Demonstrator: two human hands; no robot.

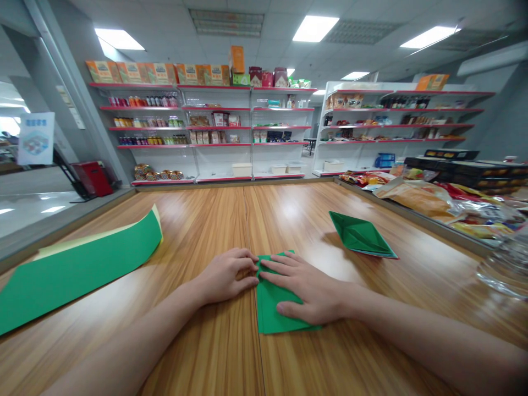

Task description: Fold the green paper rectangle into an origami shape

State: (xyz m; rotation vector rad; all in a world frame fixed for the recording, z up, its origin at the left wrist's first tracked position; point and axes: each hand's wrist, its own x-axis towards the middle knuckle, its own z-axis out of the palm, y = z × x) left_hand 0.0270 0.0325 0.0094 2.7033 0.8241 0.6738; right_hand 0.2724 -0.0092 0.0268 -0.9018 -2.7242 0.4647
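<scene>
A folded sheet of green paper [272, 316] lies on the wooden table in front of me, with more than one layer showing at its lower edge. My right hand [307, 286] rests flat on top of it, fingers spread. At the paper's left edge, my left hand [229, 275] is curled, its thumb and fingertips closed on that edge. Further right stands a folded green paper shape [363, 235], pointed at both ends. Off to the left is a stack of green sheets [91, 269] with pale yellow paper behind, one end curling upward.
Packaged snacks [421, 198] and black boxes [474, 170] lie beyond the table's right edge. A clear plastic container [507, 267] is at the far right. Stocked shelves [214, 144] stand behind the table. A sign [36, 137] and a red box [91, 179] are at left.
</scene>
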